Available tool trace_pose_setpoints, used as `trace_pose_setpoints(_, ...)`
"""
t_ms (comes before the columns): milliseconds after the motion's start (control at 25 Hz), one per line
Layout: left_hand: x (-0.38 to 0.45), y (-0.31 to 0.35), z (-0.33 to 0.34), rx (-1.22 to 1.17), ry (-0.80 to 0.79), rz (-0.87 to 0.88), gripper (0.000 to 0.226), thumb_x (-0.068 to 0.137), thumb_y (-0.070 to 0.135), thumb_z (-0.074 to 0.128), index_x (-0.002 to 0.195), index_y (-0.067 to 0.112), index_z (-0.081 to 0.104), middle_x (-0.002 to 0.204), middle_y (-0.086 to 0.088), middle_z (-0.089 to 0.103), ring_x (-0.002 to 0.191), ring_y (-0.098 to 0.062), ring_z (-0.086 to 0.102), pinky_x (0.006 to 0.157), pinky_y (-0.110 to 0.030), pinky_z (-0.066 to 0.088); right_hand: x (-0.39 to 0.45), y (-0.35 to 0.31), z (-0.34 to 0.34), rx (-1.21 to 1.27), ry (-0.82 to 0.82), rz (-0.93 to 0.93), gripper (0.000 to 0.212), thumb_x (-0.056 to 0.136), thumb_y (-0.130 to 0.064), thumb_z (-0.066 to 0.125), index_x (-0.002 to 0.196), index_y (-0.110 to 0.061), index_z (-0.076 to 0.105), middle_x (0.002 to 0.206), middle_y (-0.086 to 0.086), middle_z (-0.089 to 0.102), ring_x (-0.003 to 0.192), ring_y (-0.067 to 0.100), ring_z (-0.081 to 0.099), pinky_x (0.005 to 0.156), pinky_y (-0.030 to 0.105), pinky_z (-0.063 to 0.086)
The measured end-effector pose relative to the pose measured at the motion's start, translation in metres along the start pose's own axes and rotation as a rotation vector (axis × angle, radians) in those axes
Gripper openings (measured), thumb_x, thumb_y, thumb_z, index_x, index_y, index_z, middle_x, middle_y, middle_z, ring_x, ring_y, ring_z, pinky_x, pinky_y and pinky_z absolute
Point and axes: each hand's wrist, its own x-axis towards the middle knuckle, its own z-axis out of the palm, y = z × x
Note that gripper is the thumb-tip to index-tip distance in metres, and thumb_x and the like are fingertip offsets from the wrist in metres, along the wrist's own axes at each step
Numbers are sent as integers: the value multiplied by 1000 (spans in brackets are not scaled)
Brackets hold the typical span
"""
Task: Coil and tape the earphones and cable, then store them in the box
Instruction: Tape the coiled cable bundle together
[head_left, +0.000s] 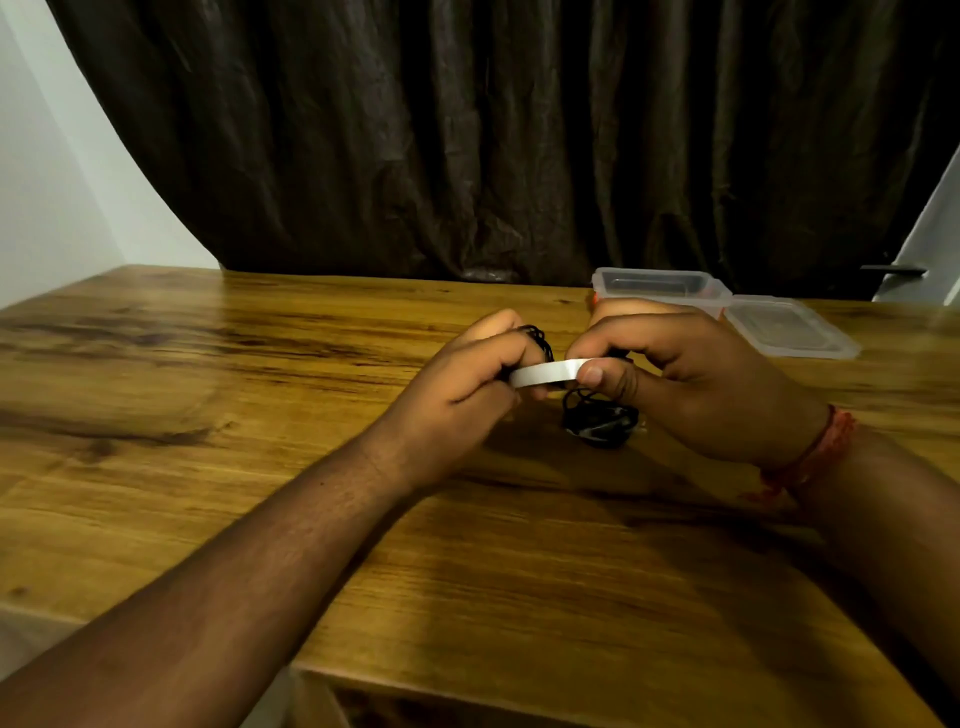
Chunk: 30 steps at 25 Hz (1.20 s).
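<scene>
Both hands meet above the middle of the wooden table (260, 364). My left hand (467, 379) grips a coiled black cable (537, 340), whose loops stick out past its fingers. A white roll of tape (540, 374) is held between the two hands, and my right hand (675, 374) pinches its right side with thumb and fingers. A second black bundle, the earphones (597, 418), lies on the table just under my right hand. The clear plastic box (654, 286) stands open at the back right, its lid (784, 327) flat beside it.
A dark curtain (493, 130) hangs right behind the table's far edge. A red thread band (815, 452) circles my right wrist. The table's front edge drops off near the bottom, with a pale wall at the far left.
</scene>
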Motion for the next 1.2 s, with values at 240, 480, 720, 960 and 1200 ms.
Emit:
trace_pose_setpoints(240, 1, -7, 0, 176, 348, -86, 39, 89, 51, 52, 112, 21, 62, 108, 7, 43, 97, -8, 53, 79, -26, 48, 0, 4, 4, -245, 136, -60, 26, 94, -33, 56, 97, -11, 70, 86, -2, 59, 78, 9, 54, 68, 22, 42)
trace_pose_setpoints(480, 5, -10, 9, 242, 386, -83, 18, 88, 36, 64, 102, 23, 64, 100, 11, 46, 93, -7, 54, 77, -25, 49, 1, 3, 12, -385, 178, -56, 29, 94, -38, 53, 99, -13, 68, 89, -2, 59, 83, 13, 54, 69, 28, 42)
trace_pose_setpoints(720, 5, -12, 9, 310, 389, -35, 17, 90, 29, 62, 103, 19, 66, 95, 21, 43, 88, -4, 51, 74, -21, 45, 3, 4, 13, -514, 146, -53, 30, 95, -40, 51, 100, -15, 67, 93, -3, 57, 88, 14, 52, 74, 23, 34)
trace_pose_setpoints(960, 6, -13, 10, 341, 388, 18, 14, 90, 23, 62, 99, 13, 69, 91, 22, 43, 82, 2, 48, 70, -18, 43, 4, 4, 17, -663, 118, -79, 26, 94, -37, 54, 101, -15, 65, 94, 1, 60, 89, 18, 52, 78, 21, 26)
trace_pose_setpoints(1200, 6, -13, 8, 367, 385, 2, 16, 87, 27, 59, 92, 14, 66, 87, 10, 47, 80, -9, 52, 65, -35, 50, 5, 1, 17, -685, 70, -106, 25, 93, -37, 54, 97, -15, 65, 93, 1, 60, 88, 21, 54, 76, 35, 41)
